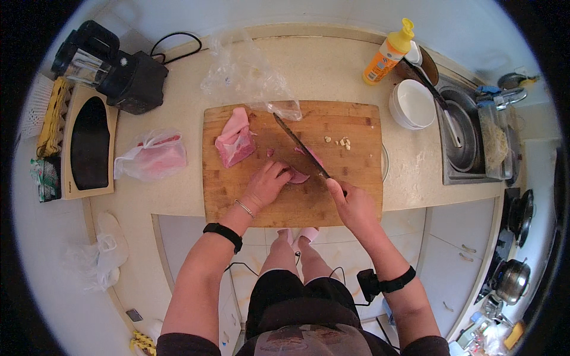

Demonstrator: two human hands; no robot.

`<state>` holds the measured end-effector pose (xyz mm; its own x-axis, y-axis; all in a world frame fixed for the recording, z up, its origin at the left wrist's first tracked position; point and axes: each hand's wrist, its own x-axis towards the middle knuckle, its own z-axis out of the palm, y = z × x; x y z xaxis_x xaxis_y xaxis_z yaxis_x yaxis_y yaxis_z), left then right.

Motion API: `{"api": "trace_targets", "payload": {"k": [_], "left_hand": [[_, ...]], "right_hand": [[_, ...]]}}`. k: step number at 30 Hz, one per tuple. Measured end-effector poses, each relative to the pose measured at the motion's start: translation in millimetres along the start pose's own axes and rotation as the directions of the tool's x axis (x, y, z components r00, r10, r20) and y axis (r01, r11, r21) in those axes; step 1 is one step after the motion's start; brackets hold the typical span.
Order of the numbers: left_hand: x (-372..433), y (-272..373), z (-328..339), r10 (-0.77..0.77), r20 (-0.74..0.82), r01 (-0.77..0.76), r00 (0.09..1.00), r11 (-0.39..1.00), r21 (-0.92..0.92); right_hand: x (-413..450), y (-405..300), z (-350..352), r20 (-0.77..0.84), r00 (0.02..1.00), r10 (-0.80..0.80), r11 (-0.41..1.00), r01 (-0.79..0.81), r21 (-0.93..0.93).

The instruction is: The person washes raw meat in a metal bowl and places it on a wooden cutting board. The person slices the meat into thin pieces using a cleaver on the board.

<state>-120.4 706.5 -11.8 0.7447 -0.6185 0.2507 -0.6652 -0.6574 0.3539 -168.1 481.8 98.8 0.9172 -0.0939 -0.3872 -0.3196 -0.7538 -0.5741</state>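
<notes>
My right hand [352, 200] is closed round the handle of a kitchen knife [299, 144], whose dark blade points up and to the left over the wooden cutting board [222, 193]. My left hand [268, 182] rests on the board with bent fingers touching a slice of raw meat [299, 176]. Another strip of meat [315, 155] lies beside the blade, partly hidden by it. A larger chunk of raw meat [236, 144] with a pale layer sits at the board's upper left. Chopped pale pieces, possibly garlic [345, 143], lie on the right half of the board.
A clear plastic bag [254, 75] overlaps the board's far edge. Bagged meat [160, 155] and a blender [133, 80] stand left. To the right are stacked white bowls [414, 106], an orange bottle with a yellow cap [386, 55] and a sink [463, 175] holding a pan.
</notes>
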Motion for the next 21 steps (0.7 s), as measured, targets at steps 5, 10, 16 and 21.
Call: {"api": "trace_targets", "payload": {"k": [5,10,16,21], "left_hand": [[-1.5,-4.1,4.1,0.017,0.059,-0.020,0.998,0.999,0.051],[-3.7,-11.0,10.6,0.095,-0.036,-0.097,0.995,0.995,-0.035],[-2.2,3.6,-23.1,0.119,0.014,-0.117,0.993,0.989,-0.090],[-5.4,-2.6,-22.6,0.168,0.031,-0.165,0.985,0.982,-0.091]], "right_hand": [[-5.6,-1.0,3.6,0.020,0.999,0.027,0.999,-0.027,-0.017],[-10.3,-12.8,7.2,-0.012,0.998,-0.057,0.998,0.056,-0.028],[-5.1,-5.2,7.2,0.043,0.997,0.056,0.996,-0.053,-0.072],[-8.0,-10.2,9.3,0.017,0.999,0.048,0.995,-0.046,-0.086]]}}
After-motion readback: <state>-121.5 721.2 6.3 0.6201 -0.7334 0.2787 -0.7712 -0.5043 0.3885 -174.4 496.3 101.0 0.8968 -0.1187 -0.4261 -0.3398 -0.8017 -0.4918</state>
